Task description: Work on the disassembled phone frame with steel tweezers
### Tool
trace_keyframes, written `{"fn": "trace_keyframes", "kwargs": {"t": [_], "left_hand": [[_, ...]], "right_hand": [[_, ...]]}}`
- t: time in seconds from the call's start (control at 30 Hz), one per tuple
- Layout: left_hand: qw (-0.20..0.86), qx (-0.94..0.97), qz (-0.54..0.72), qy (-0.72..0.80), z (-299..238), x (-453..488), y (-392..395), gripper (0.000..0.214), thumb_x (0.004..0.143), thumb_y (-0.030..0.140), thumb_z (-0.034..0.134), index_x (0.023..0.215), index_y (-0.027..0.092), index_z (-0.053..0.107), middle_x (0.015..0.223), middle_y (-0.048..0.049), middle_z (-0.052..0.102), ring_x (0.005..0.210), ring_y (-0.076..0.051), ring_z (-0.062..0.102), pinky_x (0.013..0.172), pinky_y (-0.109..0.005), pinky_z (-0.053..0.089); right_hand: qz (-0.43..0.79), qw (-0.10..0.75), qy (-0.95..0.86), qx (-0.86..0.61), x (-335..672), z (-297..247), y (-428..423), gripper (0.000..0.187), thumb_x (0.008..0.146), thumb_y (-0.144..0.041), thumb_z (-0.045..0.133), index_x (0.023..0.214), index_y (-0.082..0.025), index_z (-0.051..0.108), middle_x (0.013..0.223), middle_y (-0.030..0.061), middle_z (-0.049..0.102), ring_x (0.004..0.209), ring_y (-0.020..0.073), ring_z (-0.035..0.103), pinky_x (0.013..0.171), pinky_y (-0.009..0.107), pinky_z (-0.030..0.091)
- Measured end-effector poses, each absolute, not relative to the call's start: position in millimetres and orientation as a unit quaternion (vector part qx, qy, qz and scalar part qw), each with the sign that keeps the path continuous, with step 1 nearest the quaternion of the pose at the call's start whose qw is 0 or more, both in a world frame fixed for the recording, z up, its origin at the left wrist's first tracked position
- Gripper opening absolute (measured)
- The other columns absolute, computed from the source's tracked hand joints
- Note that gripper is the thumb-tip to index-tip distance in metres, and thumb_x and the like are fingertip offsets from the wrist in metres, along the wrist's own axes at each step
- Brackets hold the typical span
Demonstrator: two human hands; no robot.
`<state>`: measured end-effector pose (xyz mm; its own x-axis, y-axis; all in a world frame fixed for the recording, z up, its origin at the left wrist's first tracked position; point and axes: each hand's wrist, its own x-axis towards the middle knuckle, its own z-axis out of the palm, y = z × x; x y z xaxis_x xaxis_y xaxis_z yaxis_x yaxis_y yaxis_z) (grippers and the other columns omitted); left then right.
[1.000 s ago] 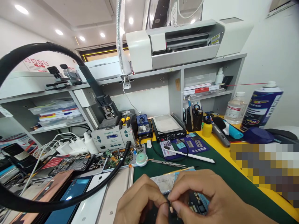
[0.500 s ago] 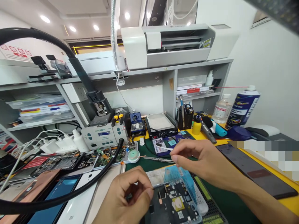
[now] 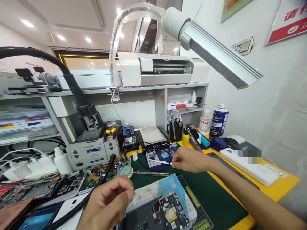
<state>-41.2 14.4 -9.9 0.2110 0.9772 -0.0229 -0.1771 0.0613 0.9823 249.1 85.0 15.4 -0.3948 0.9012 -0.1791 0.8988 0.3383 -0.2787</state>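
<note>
Black and opened, the phone (image 3: 142, 211) lies near, beside the left hand (image 3: 107, 201), pinched on something unclear. Farther right, the right hand (image 3: 188, 159) grips a white stick (image 3: 162, 162); careless prodding could damage exposed parts.

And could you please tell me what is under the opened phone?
A blue-and-white pad pokes out beneath the opened phone, over a black perforated mat; what the phone covers is hidden.
</note>
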Motion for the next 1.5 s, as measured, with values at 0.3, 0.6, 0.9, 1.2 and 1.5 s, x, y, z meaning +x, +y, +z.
{"fn": "trace_keyframes", "kwargs": {"t": [0.3, 0.6, 0.9, 1.2, 1.5], "left_hand": [[0.737, 0.423, 0.451, 0.273, -17.2, -45.3, 26.0, 0.021, 0.072, 0.028, 0.080, 0.065, 0.017, 0.064, 0.058, 0.0049, 0.047, 0.043, -0.002, 0.024, 0.036, -0.016, 0.014], [0.806, 0.415, 0.421, 0.030, -27.2, -43.2, 37.8, 0.009, 0.070, 0.021, 0.072, 0.066, 0.016, 0.066, 0.061, 0.0011, 0.051, 0.042, -0.005, 0.041, 0.037, -0.015, 0.030], [0.801, 0.416, 0.429, -0.026, -25.9, -35.0, 29.1, 0.015, 0.066, 0.023, 0.064, 0.060, 0.017, 0.051, 0.055, 0.0013, 0.041, 0.045, -0.008, 0.040, 0.045, -0.019, 0.030], [0.800, 0.431, 0.412, -0.068, -23.3, -17.2, 25.6, 0.023, 0.059, 0.031, 0.060, 0.049, 0.019, 0.042, 0.037, 0.0037, 0.031, 0.031, -0.006, 0.025, 0.038, -0.023, 0.021], [0.796, 0.441, 0.413, -0.045, -12.8, -10.4, 19.2, 0.037, 0.061, 0.034, 0.065, 0.043, 0.019, 0.037, 0.033, 0.0036, 0.029, 0.029, -0.007, 0.023, 0.035, -0.027, 0.014]], "right_hand": [[0.190, -0.025, -0.837, -0.513, 169.1, 11.7, 110.0, 0.032, 0.096, -0.030, 0.066, 0.125, -0.017, 0.062, 0.127, 0.0095, 0.065, 0.107, 0.0252, 0.067, 0.088, 0.044, 0.058], [0.392, 0.277, -0.774, -0.414, 196.0, 36.5, 88.2, 0.026, 0.098, -0.036, 0.063, 0.112, -0.015, 0.064, 0.091, 0.0018, 0.070, 0.073, 0.0151, 0.069, 0.067, 0.032, 0.059], [0.618, 0.452, -0.603, -0.224, 165.6, 37.5, 37.3, 0.026, 0.084, -0.037, 0.080, 0.099, -0.018, 0.070, 0.100, 0.0073, 0.079, 0.082, 0.0179, 0.077, 0.078, 0.032, 0.060], [0.662, 0.395, -0.619, -0.148, 152.0, 33.4, 21.5, 0.012, 0.087, -0.017, 0.077, 0.099, -0.019, 0.078, 0.098, 0.0049, 0.082, 0.096, 0.0183, 0.077, 0.086, 0.026, 0.057], [0.655, 0.388, -0.633, -0.140, 151.1, 36.0, 21.7, 0.011, 0.088, -0.015, 0.075, 0.098, -0.019, 0.078, 0.102, 0.0044, 0.081, 0.097, 0.0165, 0.075, 0.087, 0.024, 0.056]]}}
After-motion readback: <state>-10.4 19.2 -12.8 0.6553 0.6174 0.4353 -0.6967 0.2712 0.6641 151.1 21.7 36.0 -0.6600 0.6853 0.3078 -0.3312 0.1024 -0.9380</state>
